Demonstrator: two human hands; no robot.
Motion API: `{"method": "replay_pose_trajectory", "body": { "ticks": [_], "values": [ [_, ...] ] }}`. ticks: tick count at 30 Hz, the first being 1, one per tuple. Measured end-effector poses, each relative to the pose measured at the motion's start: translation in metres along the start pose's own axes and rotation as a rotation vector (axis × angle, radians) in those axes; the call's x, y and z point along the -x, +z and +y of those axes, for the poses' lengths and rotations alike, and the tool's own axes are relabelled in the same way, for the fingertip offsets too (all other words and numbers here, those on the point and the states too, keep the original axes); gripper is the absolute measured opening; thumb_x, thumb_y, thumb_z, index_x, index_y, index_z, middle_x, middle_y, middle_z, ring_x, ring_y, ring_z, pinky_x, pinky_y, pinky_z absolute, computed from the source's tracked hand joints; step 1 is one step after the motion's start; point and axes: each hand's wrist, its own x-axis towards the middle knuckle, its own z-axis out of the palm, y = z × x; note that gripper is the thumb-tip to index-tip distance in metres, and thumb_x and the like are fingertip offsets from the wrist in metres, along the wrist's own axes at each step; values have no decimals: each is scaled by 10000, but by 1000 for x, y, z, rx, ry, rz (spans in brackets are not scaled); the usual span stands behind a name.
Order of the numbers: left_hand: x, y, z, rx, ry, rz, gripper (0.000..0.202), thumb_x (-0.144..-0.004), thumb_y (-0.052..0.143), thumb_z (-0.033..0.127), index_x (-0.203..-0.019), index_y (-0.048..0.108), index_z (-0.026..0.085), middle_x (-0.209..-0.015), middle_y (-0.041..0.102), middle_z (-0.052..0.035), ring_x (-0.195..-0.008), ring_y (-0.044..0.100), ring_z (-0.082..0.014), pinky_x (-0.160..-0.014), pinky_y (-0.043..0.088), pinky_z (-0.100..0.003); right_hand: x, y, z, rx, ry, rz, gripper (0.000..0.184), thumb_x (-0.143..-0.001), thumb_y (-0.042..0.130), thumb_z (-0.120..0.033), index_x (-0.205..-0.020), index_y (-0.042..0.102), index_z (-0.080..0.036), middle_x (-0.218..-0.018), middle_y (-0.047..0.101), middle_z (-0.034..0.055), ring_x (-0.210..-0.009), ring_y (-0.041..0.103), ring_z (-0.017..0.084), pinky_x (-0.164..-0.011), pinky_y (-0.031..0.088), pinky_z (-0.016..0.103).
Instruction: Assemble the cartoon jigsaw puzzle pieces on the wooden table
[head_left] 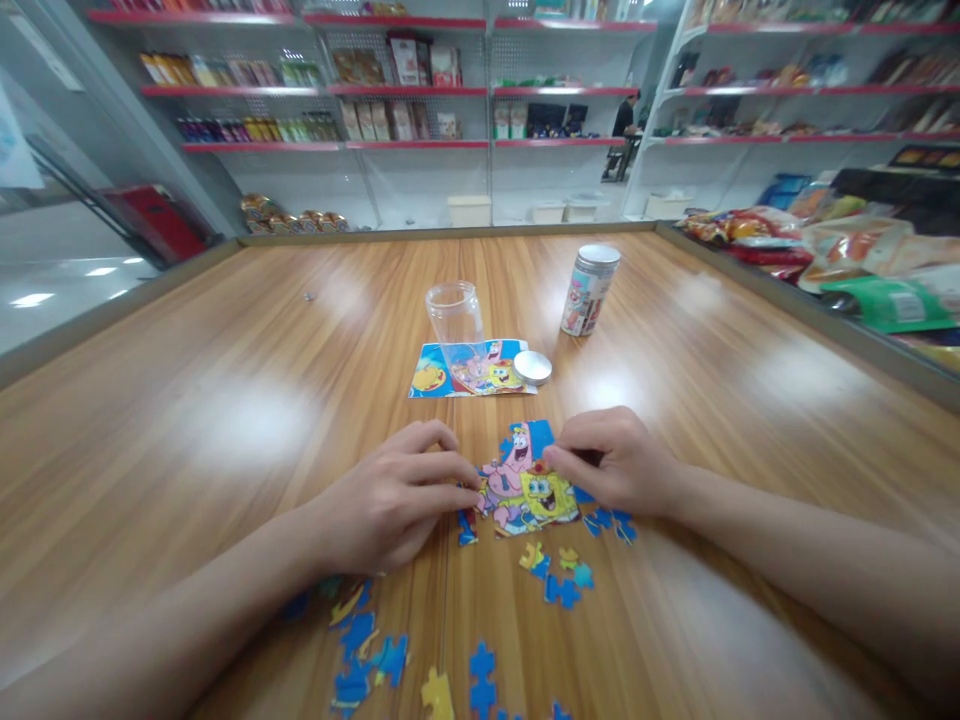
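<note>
A partly joined jigsaw puzzle (pixel 531 490) with a pink and a yellow cartoon figure lies flat on the table. At its left edge, my left hand (pixel 394 490) has its fingertips closed on a small puzzle piece, mostly covered by the fingers. My right hand (pixel 619 460) is curled, with thumb and forefinger pinching at the puzzle's upper right edge. Loose blue puzzle pieces (pixel 611 522) lie just below the right hand. More loose puzzle pieces (pixel 561 590) are scattered nearer to me, some partly behind my left forearm.
Beyond the puzzle, a clear plastic jar (pixel 457 325) stands on a printed picture sheet (pixel 429 375), beside a silver lid (pixel 532 368). A labelled can (pixel 589 292) stands farther right. Snack bags (pixel 862 255) line the right side. Shelves (pixel 412 90) and a distant person (pixel 624 120) are behind.
</note>
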Motion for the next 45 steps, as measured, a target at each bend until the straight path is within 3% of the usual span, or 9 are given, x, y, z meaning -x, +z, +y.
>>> {"method": "replay_pose_trajectory", "body": {
  "ticks": [5,10,17,21,25,27,30,35,45],
  "values": [
    [-1,-1,-2,7,14,4,436,-809,512,-61,-1142,685,160,-1096,704,-91,-971,506,-241,-819,487,-403,-2,-3,1,-157,158,31,393,-907,600,-259,-541,515,-141,-522,387,-48,-494,316,60,-484,221,247],
    [-1,0,-4,15,20,0,406,-824,533,-59,-1117,698,167,-1067,714,-80,-965,502,-232,-832,486,-391,-8,-8,16,-651,471,208,259,-879,663,-332,-731,709,-124,-516,483,-38,-486,363,67,-468,239,235],
    [-5,1,-4,17,16,-8,379,-824,533,-48,-1064,716,182,-987,720,-73,-941,521,-225,-820,488,-372,-12,-14,29,-882,574,188,210,-800,713,-356,-799,654,-154,-469,353,-93,-420,218,56,-407,124,221],
    [-8,-19,-3,88,-38,-17,404,-793,494,-51,-1012,725,199,-976,722,-68,-933,561,-217,-834,483,-372,-10,-19,27,-974,603,199,212,-723,764,-267,-810,588,-188,-478,318,-118,-403,177,46,-398,91,216],
    [8,-44,-24,241,-261,178,287,-690,428,-46,-507,545,141,-551,520,-5,-568,471,-93,-563,359,-246,-8,-24,29,-1060,615,218,229,-690,741,-149,-760,528,-198,-476,304,-119,-399,150,38,-399,55,223],
    [24,-49,-43,280,-396,419,245,-648,404,18,-441,477,128,-475,418,17,-490,386,-51,-519,271,-219,-6,-24,31,-1065,646,238,198,-691,714,-119,-746,538,-192,-462,294,-115,-399,145,37,-406,52,229],
    [51,-42,-71,257,-527,520,179,-591,358,107,-426,409,151,-428,363,26,-446,328,-55,-483,230,-212,-4,-21,30,-985,693,254,126,-725,687,-130,-750,575,-182,-460,323,-93,-406,177,47,-421,67,251],
    [70,-29,-93,293,-690,445,123,-509,341,186,-411,414,172,-397,374,13,-412,338,-81,-448,219,-231,5,-17,27,-814,669,232,78,-762,688,-154,-771,610,-155,-505,400,-52,-455,243,66,-463,97,290],
    [50,-39,-80,260,-838,167,127,-462,331,213,-403,434,169,-381,386,14,-407,331,-94,-449,218,-238,16,-15,41,-666,674,130,131,-885,663,-307,-839,636,-187,-547,355,-42,-512,230,103,-506,105,322]
  ]
}}
